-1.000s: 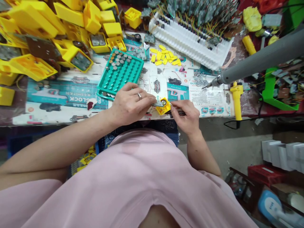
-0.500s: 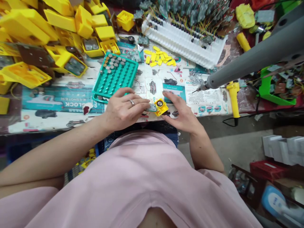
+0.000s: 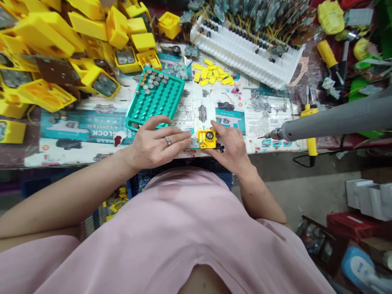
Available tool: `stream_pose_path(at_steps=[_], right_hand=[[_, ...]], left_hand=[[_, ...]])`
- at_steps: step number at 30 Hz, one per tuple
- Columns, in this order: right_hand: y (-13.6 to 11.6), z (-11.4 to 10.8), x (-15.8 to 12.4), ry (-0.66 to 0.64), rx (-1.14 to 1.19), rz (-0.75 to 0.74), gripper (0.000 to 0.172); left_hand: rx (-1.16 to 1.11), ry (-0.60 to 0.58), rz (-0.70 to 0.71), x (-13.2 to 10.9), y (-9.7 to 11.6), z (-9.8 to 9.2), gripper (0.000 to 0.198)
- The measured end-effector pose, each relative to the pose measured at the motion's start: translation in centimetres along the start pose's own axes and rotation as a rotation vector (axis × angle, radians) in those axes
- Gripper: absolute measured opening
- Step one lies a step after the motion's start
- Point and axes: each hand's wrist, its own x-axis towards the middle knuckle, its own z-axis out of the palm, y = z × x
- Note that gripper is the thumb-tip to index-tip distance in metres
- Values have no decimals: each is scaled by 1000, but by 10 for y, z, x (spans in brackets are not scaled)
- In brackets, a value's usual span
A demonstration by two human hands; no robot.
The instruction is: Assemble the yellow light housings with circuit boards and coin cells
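A small open yellow plastic housing [image 3: 202, 143] with a round metal part [image 3: 210, 136] inside lies at the table's front edge. My right hand [image 3: 231, 149] grips its right side between thumb and forefinger. Against the housing's left side is a small grey-green piece [image 3: 194, 143], partly hidden by my left fingertips. My left hand [image 3: 156, 145], wearing a ring, is closed around that piece, its thumb out of sight. Just beyond my left hand sits a green tray [image 3: 153, 102] with button cells in some of its hollows.
Yellow housings [image 3: 45, 34] are heaped at the left. Small yellow pieces [image 3: 211, 73] lie before a white ribbed rack [image 3: 245, 53] of wired parts. Loose screws [image 3: 260, 104] are at the right. A grey electric screwdriver [image 3: 321, 120] juts in there, above a yellow-handled tool [image 3: 311, 147].
The yellow housing has turned from a tilted position to nearly square to me, still between my hands. The screwdriver appears lower and farther right as the view shifts.
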Motion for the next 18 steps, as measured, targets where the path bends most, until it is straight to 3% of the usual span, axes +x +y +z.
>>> stream_pose_path(at_steps=[2, 8, 18], right_hand=[[0, 1, -1, 17, -21, 6, 66], [-1, 2, -2, -32, -34, 68, 59], [-1, 2, -4, 16, -37, 40, 60]], left_hand=[[-45, -26, -55, -4, 0, 1, 14], [-1, -247, -164, -7, -2, 0, 15], [-35, -250, -191, -5, -4, 2, 18]])
